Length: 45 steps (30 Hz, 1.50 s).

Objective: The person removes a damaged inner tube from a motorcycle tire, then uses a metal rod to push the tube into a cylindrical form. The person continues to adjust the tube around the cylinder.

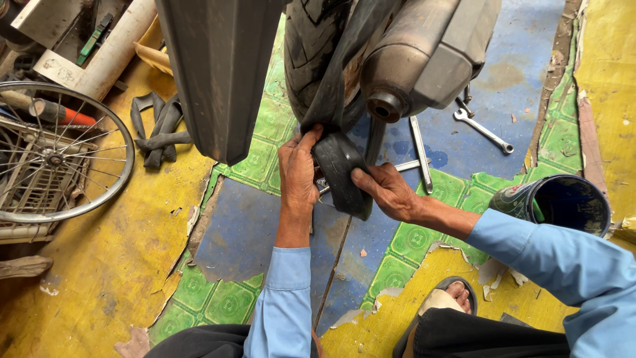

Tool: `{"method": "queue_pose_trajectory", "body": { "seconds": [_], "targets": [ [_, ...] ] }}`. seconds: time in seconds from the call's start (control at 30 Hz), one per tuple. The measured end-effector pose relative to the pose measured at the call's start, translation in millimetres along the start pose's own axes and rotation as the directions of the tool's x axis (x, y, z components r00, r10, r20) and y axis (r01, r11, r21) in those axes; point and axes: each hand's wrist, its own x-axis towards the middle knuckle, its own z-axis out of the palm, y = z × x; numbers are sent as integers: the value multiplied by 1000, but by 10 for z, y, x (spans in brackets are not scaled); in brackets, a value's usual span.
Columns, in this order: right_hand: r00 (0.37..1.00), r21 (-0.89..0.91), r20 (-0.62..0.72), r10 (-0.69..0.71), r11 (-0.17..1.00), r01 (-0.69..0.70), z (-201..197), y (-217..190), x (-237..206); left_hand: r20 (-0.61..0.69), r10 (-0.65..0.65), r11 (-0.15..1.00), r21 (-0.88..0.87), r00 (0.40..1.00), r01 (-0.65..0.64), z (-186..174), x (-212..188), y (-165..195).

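Hands meet on a black inner tube that hangs in a loop just below the rear tyre of a motorbike. The left hand closes its fingers over the tube's left edge, fingertips hooked at the top where the rubber climbs toward the tyre. The right hand grips the tube's lower right side, thumb laid across the front; its other fingers are tucked behind the rubber and cannot be seen. The tube's upper end runs up between the tyre and the grey exhaust muffler and is cut off by the top of the frame, so where it ends is hidden. A dark mudguard left of the tyre covers part of the floor. Right of the tyre, spanners lie on the worn blue and green flooring; one is partly hidden behind the tube. Far left of the tyre a spoked bicycle wheel is cropped by the edge, with scraps of black rubber beside it. A dark can stands right of the right hand.
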Motion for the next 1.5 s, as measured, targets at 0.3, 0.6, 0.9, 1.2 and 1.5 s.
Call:
{"method": "queue_pose_trajectory", "body": {
  "seconds": [0.3, 0.6, 0.9, 1.2, 1.5],
  "targets": [
    [956, 470, 0, 293, 844, -259, -37, -273, 222, 47, -54, 917, 398, 997, 31, -34, -128, 126],
    [989, 354, 89, 120, 924, -145, -149, -91, 281, 86, -8, 994, 114, 996, -2, -49, -86, -15],
    [974, 320, 218, 57, 939, -127, -194, 59, 117, -56, -201, 960, -208, 978, 186, -133, 104, -93],
    [998, 272, -2, 69, 960, -66, -154, 51, 177, 50, 67, 881, 466, 997, -83, -36, -130, -31],
    [965, 58, -79, 251, 967, -247, -219, -167, 226, 259, 175, 637, 706, 950, -310, -27, -242, 236]
  ]
}}
